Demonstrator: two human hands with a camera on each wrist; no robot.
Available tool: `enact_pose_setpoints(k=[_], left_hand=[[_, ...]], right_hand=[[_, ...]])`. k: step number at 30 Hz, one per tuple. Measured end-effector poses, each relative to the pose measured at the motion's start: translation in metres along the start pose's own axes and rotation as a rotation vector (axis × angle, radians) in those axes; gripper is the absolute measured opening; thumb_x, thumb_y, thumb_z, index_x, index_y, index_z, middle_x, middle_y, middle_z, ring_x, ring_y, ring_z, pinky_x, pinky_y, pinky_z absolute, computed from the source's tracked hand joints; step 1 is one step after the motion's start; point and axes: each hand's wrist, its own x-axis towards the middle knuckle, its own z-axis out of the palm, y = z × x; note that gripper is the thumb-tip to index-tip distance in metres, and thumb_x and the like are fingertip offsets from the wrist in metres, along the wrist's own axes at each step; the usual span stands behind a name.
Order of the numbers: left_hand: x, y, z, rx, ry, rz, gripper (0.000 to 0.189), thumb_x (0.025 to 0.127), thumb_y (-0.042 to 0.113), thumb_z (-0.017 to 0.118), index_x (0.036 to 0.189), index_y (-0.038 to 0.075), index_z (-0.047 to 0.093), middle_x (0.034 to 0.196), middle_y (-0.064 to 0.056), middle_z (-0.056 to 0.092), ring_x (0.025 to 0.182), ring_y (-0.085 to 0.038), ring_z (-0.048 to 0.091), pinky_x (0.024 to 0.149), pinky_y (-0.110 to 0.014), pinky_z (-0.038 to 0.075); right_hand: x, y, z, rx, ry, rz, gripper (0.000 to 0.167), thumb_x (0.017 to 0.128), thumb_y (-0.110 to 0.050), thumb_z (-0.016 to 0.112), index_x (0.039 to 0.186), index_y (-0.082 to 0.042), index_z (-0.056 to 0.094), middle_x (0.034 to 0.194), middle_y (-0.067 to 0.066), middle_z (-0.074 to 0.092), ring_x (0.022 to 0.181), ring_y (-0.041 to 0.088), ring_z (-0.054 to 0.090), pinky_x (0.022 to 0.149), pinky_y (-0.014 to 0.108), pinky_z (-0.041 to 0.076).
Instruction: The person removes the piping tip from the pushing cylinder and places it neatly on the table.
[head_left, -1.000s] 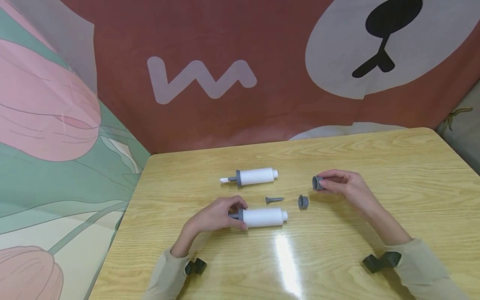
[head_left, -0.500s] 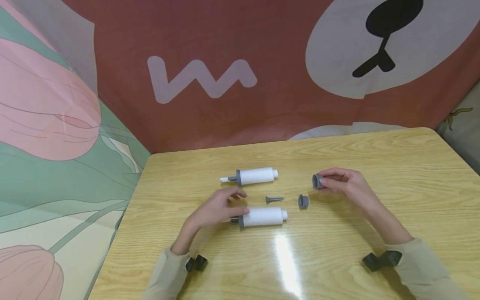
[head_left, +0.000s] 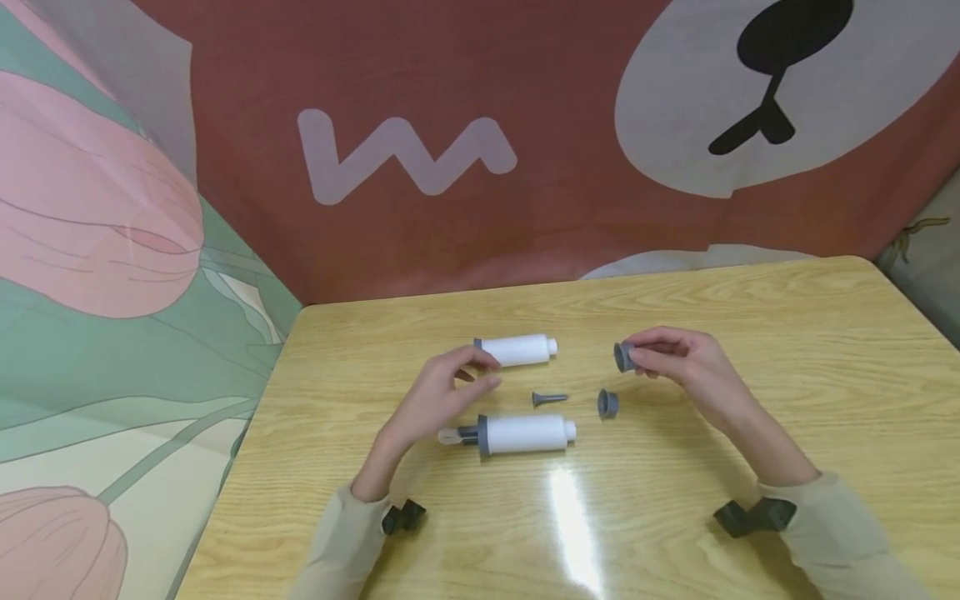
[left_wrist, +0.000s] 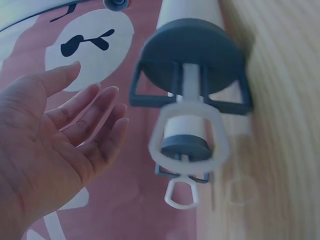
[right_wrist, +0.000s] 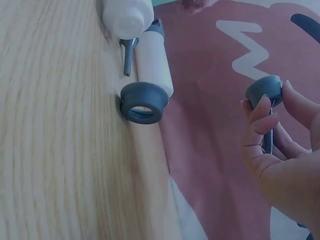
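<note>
My right hand [head_left: 686,358] pinches a grey cap [head_left: 622,357] above the table. In the right wrist view, a thin dark stem [right_wrist: 269,140] shows below that cap [right_wrist: 263,90], among the fingers. Over the gap between two white icing syringes, my left hand [head_left: 442,387] hovers with relaxed fingers and holds nothing. The near syringe [head_left: 525,434] lies on its side, its grey collar and ring handle [left_wrist: 220,135] toward the left. Behind the left fingers lies the far syringe [head_left: 517,350], its handle hidden in the head view.
Between the syringes lies a small grey nozzle [head_left: 549,399]. A grey ring-shaped cap [head_left: 607,404] stands on the wooden table [head_left: 825,350] to its right. Patterned cloth [head_left: 420,242] hangs along the table's back and left edges.
My left hand has let go of the near syringe's handle end and moved up and away toward the far syringe. My right hand has shifted slightly left and away with the grey cap.
</note>
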Motion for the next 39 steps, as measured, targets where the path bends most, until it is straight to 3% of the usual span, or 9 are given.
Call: enact_pose_setpoints(k=[7,16,21,26,30,33,39], left_hand=[[0.014,0.016,0.004,-0.013,0.015,0.024,0.022,0.101,0.020,0.069,0.117,0.004,0.072,0.113,-0.008,0.073,0.099,-0.021,0.069,0.086,-0.035,0.059],[0.033,0.035,0.010,-0.025,0.024,0.069,0.027,0.100,0.023,0.071,0.121,0.005,0.071,0.116,-0.007,0.073,0.105,-0.014,0.067,0.088,-0.038,0.059],[0.040,0.043,0.013,-0.032,0.021,0.091,0.030,0.099,0.024,0.073,0.121,0.005,0.070,0.116,-0.006,0.072,0.106,-0.020,0.068,0.088,-0.037,0.059],[0.045,0.048,0.017,-0.022,0.018,0.090,0.031,0.095,0.022,0.077,0.122,0.008,0.070,0.116,0.000,0.072,0.108,-0.023,0.068,0.087,-0.030,0.058],[0.047,0.050,0.020,0.010,0.003,0.084,0.035,0.094,0.023,0.079,0.125,0.010,0.069,0.118,0.001,0.072,0.107,-0.014,0.066,0.087,-0.027,0.057],[0.048,0.051,0.023,0.017,-0.002,0.091,0.040,0.093,0.022,0.080,0.128,0.009,0.067,0.121,0.000,0.071,0.107,-0.014,0.066,0.088,-0.029,0.057],[0.051,0.049,0.033,-0.007,0.018,0.187,0.052,0.088,0.018,0.085,0.134,0.005,0.064,0.129,-0.007,0.067,0.112,-0.021,0.066,0.088,-0.032,0.059]], right_hand=[[0.000,-0.007,0.004,0.040,0.011,-0.016,0.014,0.100,-0.010,0.071,0.112,-0.008,0.077,0.098,-0.002,0.077,0.086,0.014,0.070,0.076,0.024,0.057],[0.003,-0.015,0.010,0.097,0.008,-0.057,0.013,0.100,-0.008,0.069,0.110,-0.005,0.076,0.100,0.001,0.076,0.085,0.014,0.071,0.079,0.025,0.059],[0.003,-0.017,0.010,0.102,0.004,-0.054,0.013,0.101,-0.010,0.068,0.110,-0.005,0.076,0.100,0.000,0.076,0.084,0.014,0.069,0.077,0.025,0.058],[0.003,-0.019,0.010,0.059,0.010,-0.041,0.014,0.101,-0.013,0.069,0.111,-0.007,0.076,0.098,-0.002,0.075,0.081,0.015,0.065,0.075,0.025,0.056],[0.004,-0.021,0.012,0.048,0.014,-0.040,0.015,0.101,-0.013,0.070,0.112,-0.006,0.076,0.098,-0.002,0.075,0.081,0.015,0.065,0.076,0.026,0.056],[0.004,-0.021,0.013,0.049,0.012,-0.047,0.016,0.100,-0.013,0.070,0.112,-0.004,0.075,0.100,-0.001,0.075,0.083,0.016,0.067,0.078,0.027,0.057],[0.005,-0.022,0.017,0.075,-0.011,-0.067,0.017,0.100,-0.010,0.069,0.113,0.002,0.072,0.102,0.003,0.076,0.088,0.018,0.072,0.081,0.029,0.059]])
